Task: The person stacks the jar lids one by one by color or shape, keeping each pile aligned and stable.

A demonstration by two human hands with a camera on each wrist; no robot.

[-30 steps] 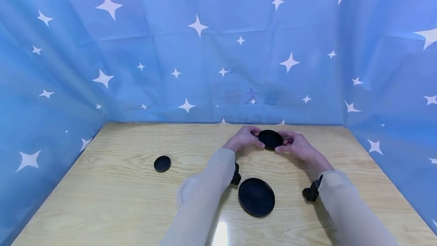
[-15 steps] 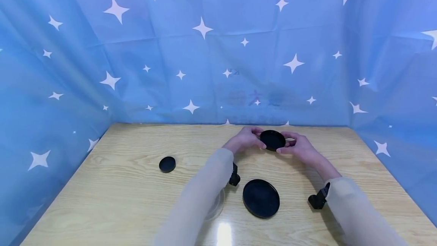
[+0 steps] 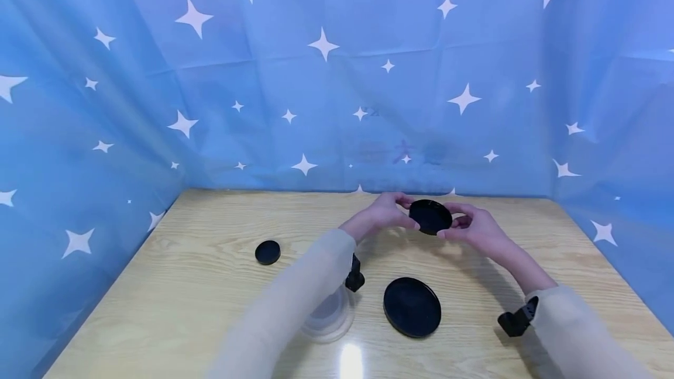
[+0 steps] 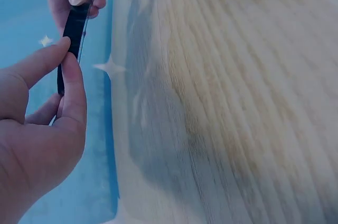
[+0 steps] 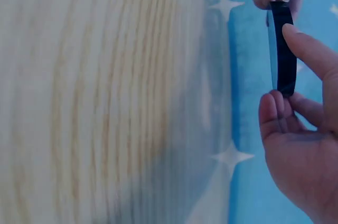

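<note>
A round black dish with a low rim (image 3: 430, 217) is held above the back of the table, tilted a little. My left hand (image 3: 387, 212) pinches its left edge between thumb and fingers. On the opposite edge my right hand (image 3: 476, 228) pinches it the same way. Both wrist views show the dish edge-on, as a narrow black band (image 4: 76, 31) in the left one. Nearer to me lies a larger round black dish (image 3: 412, 307), flat on the wood. A smaller black disc (image 3: 267, 252) sits to the left.
A clear round plastic piece (image 3: 330, 316) lies partly hidden under my left forearm. The wooden table (image 3: 174, 309) is bounded at the back and sides by a blue curtain with white stars (image 3: 295, 75).
The whole head view has shifted, so the scene sits further right. The held dish looks slightly larger and more tilted towards me. More of the clear plastic piece shows beside my left sleeve.
</note>
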